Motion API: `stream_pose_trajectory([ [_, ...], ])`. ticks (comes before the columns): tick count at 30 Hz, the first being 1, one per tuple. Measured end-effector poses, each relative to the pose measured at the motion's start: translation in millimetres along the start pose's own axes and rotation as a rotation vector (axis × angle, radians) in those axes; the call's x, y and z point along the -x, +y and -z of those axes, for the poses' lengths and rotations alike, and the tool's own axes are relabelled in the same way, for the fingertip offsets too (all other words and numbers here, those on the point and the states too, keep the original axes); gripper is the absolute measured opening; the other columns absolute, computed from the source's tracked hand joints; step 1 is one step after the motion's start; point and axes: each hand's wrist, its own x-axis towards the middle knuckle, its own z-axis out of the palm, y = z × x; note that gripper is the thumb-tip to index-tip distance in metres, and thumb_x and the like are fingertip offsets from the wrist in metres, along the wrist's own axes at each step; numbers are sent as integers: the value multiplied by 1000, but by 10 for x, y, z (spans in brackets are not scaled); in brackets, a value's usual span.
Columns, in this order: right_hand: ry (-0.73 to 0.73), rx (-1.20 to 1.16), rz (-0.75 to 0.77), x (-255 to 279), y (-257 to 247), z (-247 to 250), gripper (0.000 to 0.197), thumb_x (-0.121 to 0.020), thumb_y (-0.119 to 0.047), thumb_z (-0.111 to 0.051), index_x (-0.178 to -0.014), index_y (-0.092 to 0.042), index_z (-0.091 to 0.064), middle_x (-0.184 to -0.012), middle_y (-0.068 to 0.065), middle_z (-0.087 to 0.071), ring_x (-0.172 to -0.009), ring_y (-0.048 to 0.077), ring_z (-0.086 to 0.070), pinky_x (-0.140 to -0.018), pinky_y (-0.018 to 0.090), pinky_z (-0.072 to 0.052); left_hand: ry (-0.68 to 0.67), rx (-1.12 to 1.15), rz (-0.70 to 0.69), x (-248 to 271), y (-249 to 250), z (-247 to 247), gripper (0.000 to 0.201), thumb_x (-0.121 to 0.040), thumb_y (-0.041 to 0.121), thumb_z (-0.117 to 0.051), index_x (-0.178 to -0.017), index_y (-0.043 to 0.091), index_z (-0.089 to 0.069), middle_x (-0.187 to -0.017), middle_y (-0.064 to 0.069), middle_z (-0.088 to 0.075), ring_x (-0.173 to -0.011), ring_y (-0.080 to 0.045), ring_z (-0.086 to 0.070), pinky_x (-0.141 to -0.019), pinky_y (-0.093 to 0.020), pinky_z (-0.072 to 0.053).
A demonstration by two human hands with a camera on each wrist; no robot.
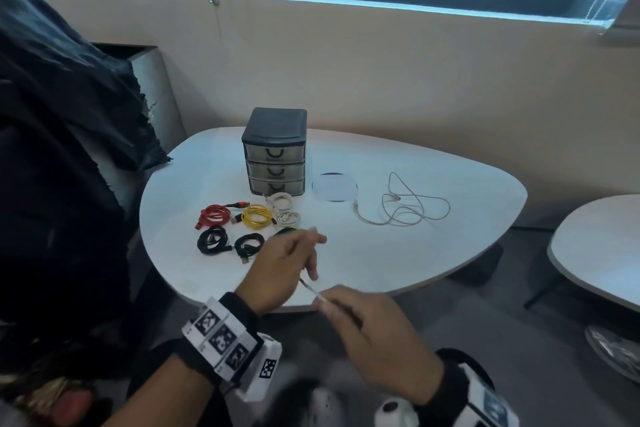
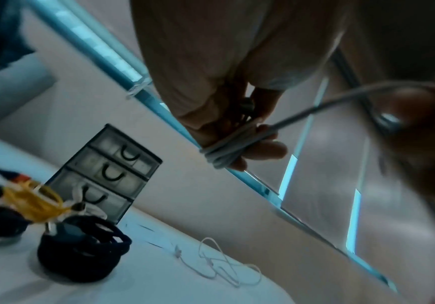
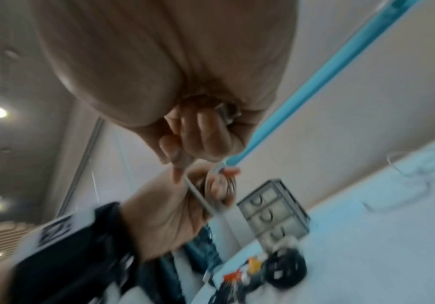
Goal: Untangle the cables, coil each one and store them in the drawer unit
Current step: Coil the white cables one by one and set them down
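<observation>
Holding a grey cable (image 2: 227, 156) wound around its fingers, the left hand (image 1: 280, 267) faces the right hand (image 1: 374, 333), which pinches the loose end; coiled cables (image 1: 256, 215) crowd before the drawer unit (image 1: 275, 152).

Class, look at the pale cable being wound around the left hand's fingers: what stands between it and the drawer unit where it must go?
The pale grey cable is wound on the left hand. The dark three-drawer unit has all its drawers shut, and the coiled yellow, white and black cables lie on the table before it.
</observation>
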Motion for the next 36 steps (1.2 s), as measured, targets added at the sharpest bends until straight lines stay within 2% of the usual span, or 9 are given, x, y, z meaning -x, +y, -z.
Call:
stream_pose_trajectory([
  [3, 222, 66, 53, -204, 36, 206, 27, -100, -33, -47, -86, -25, -69, -80, -14, -63, -77, 7, -58, -73, 26, -47, -233, 30, 24, 159, 73, -112, 50, -104, 45, -42, -72, 13, -64, -60, -14, -47, -53, -19, -47, -68, -39, -49],
  [9, 435, -50, 21, -349, 20, 164, 15, -95, -18, -62, -89, -24, -74, -108, -11, -68, -109, 5, -62, -91, 19, -47, -301, 499, 259, 141, 328, -53, 52, -97, 44, -41, -72, 5, -66, -51, -2, -21, -38, -11, -21, -57, -30, -34],
  [14, 356, -247, -22, -410, -72, 174, 18, -98, -12, -59, -86, -16, -71, -74, -5, -67, -70, 12, -64, -67, 31, -53, -274, 441, 225, 133, 372, -32, 48, -94, 42, -48, -75, 1, -64, -50, -4, -33, -38, -15, -34, -60, -30, -50],
  [17, 426, -235, -74, -405, -68, 124, 16, -97, -11, -60, -86, -15, -71, -71, -11, -67, -65, 8, -62, -63, 18, -48, -165, 292, 144, 115, 338, -90, 42, -97, 38, -50, -88, -2, -62, -53, -1, -37, -44, -14, -40, -64, -28, -51],
  [21, 319, -237, -111, -369, 43, 240, 14, -98, -14, -59, -91, -19, -70, -78, -7, -70, -71, 12, -66, -67, 29, -56, -125, 146, 79, 124, 321, -58, 25, -104, 21, -48, -86, 6, -57, -56, 5, -39, -49, -11, -37, -59, -28, -45],
  [26, 259, 530, 218, -323, 207, 441, 16, -94, -28, -54, -90, -24, -69, -82, -11, -63, -76, 14, -59, -60, 34, -52, -199, 129, 127, 124, 265, -16, 32, -103, 20, -53, -72, 21, -57, -65, -5, -41, -56, -14, -37, -59, -29, -45],
  [28, 305, 630, 249, -345, 248, 413, 13, -92, -22, -56, -89, -20, -69, -81, -4, -64, -73, 21, -60, -55, 39, -52, -223, 259, 187, 104, 260, -74, 30, -99, 20, -59, -69, 19, -54, -63, -5, -40, -57, -15, -38, -58, -26, -45],
  [32, 479, 170, 57, -368, 195, 234, 12, -91, -10, -62, -91, -16, -73, -84, -6, -72, -74, 11, -66, -67, 29, -56, -211, 524, 262, 63, 323, -136, 22, -86, 25, -59, -72, 13, -46, -57, -1, -30, -55, -14, -35, -59, -26, -36],
  [36, 637, -221, -178, -454, 59, 131, 21, -89, -3, -68, -85, -22, -74, -81, -14, -74, -73, 4, -70, -68, 13, -52, -176, 474, 295, 25, 340, -157, 26, -99, 24, -53, -74, 17, -51, -59, 1, -32, -54, -12, -33, -55, -27, -32],
])
